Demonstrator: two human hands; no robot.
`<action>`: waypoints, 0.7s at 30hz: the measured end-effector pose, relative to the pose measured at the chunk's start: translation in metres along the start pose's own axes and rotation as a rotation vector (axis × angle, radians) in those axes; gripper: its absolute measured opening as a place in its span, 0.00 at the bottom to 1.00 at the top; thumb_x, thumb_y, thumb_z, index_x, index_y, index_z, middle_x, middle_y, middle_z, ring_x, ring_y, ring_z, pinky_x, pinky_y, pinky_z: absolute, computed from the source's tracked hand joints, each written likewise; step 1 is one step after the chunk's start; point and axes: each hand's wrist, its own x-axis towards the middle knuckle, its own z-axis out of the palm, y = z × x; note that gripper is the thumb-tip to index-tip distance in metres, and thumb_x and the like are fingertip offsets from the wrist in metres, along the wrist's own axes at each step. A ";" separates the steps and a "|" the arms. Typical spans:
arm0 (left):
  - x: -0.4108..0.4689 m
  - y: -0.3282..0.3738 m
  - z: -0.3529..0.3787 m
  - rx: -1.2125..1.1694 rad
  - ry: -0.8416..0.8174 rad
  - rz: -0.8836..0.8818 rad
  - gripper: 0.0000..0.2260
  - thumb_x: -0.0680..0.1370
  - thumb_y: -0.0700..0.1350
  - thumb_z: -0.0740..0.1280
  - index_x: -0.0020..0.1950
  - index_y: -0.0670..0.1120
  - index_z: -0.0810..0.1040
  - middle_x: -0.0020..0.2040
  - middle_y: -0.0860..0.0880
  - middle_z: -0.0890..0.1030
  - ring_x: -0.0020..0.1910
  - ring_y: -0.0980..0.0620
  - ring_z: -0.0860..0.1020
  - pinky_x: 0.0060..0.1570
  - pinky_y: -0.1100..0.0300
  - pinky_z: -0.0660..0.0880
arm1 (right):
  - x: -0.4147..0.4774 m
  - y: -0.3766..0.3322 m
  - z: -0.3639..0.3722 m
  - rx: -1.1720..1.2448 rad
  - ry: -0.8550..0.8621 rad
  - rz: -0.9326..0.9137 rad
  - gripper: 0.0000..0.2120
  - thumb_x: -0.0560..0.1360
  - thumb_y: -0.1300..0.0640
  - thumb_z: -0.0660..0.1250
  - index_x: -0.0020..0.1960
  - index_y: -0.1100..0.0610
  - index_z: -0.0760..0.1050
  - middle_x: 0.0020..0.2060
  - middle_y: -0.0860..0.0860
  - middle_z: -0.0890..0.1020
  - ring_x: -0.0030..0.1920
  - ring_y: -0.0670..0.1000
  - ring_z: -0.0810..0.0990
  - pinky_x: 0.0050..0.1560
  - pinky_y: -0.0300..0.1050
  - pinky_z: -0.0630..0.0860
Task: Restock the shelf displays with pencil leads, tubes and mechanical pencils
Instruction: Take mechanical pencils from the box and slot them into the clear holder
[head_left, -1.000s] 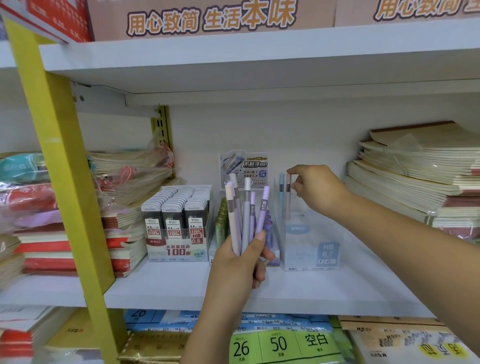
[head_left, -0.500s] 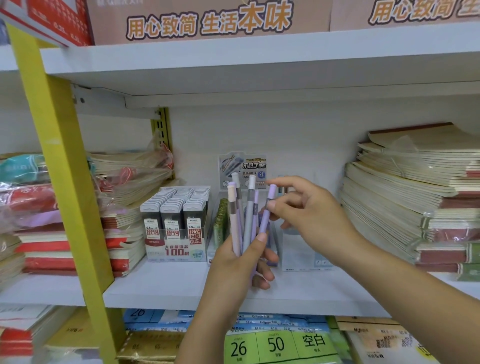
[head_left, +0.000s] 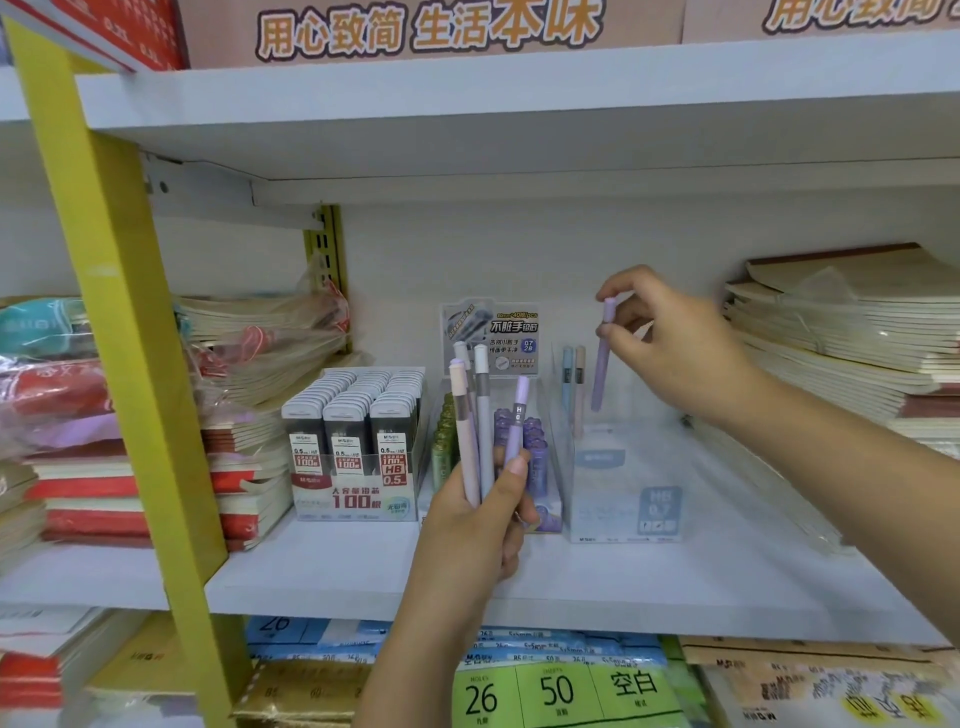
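Above the clear display box (head_left: 623, 483), I see the right hand (head_left: 670, 343) pinching a purple mechanical pencil (head_left: 602, 358) near its cap, tip down, just beside two pencils (head_left: 580, 379) standing in the box. Lower and to its left, the left hand (head_left: 478, 525) grips a bundle of pencils (head_left: 480, 431) upright. Lead packs (head_left: 358, 441) sit further left of that hand on the shelf (head_left: 623, 582).

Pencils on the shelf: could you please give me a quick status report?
Left hand grips the pencil bunch. Right hand pinches a purple pencil over the clear box; two pencils stand inside. Nothing blocking.
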 end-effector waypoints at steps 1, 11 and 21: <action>-0.001 0.000 0.000 0.001 -0.006 -0.002 0.09 0.73 0.58 0.68 0.45 0.55 0.84 0.32 0.49 0.77 0.22 0.56 0.64 0.21 0.65 0.60 | 0.000 0.004 0.004 -0.044 -0.007 -0.009 0.09 0.76 0.56 0.66 0.53 0.46 0.70 0.40 0.44 0.81 0.34 0.36 0.75 0.36 0.41 0.67; 0.000 -0.002 -0.002 0.020 0.009 -0.035 0.17 0.72 0.58 0.68 0.52 0.47 0.81 0.33 0.48 0.77 0.23 0.56 0.65 0.22 0.65 0.61 | -0.006 0.023 0.020 -0.047 -0.082 -0.007 0.11 0.75 0.57 0.66 0.55 0.48 0.71 0.41 0.46 0.81 0.47 0.49 0.76 0.40 0.44 0.66; -0.001 -0.001 -0.001 0.029 0.011 -0.048 0.22 0.71 0.58 0.68 0.55 0.42 0.78 0.32 0.48 0.78 0.22 0.56 0.65 0.22 0.65 0.61 | -0.010 0.018 0.021 -0.114 -0.063 -0.018 0.09 0.77 0.58 0.64 0.57 0.51 0.71 0.43 0.48 0.79 0.50 0.50 0.76 0.47 0.52 0.75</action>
